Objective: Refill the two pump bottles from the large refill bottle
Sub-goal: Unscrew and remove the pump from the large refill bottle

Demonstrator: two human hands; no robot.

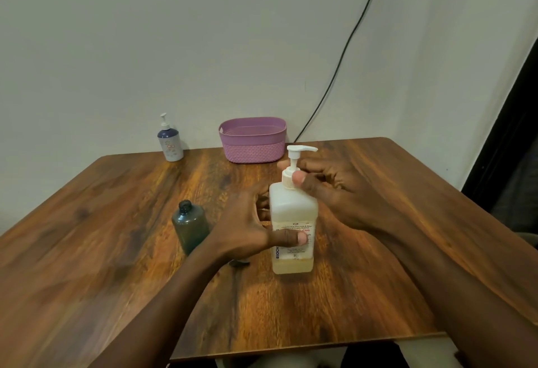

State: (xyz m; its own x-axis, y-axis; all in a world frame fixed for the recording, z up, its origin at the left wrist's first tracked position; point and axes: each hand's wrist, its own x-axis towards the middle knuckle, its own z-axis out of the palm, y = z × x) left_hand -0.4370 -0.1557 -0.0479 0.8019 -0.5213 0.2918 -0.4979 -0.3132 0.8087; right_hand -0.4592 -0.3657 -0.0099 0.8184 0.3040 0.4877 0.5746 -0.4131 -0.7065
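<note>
A large translucent white bottle [294, 210] with a white pump head [300, 151] stands upright mid-table; a shallow layer of yellowish liquid shows at its bottom. My left hand [247, 222] grips its body, thumb across the label. My right hand [329, 190] pinches the ribbed collar [286, 181] under the pump with thumb and fingers. Left of it a dark green bottle [190, 229] stands with no cap on its neck. A small blue-and-white pump bottle [170, 142] is at the far left by the wall.
A purple woven-look plastic basket [252, 140] sits at the table's back edge. A black cable [340, 62] runs down the wall behind it. A small dark object [239, 263] lies on the wood under my left wrist. The table's front edge [291, 341] is near me.
</note>
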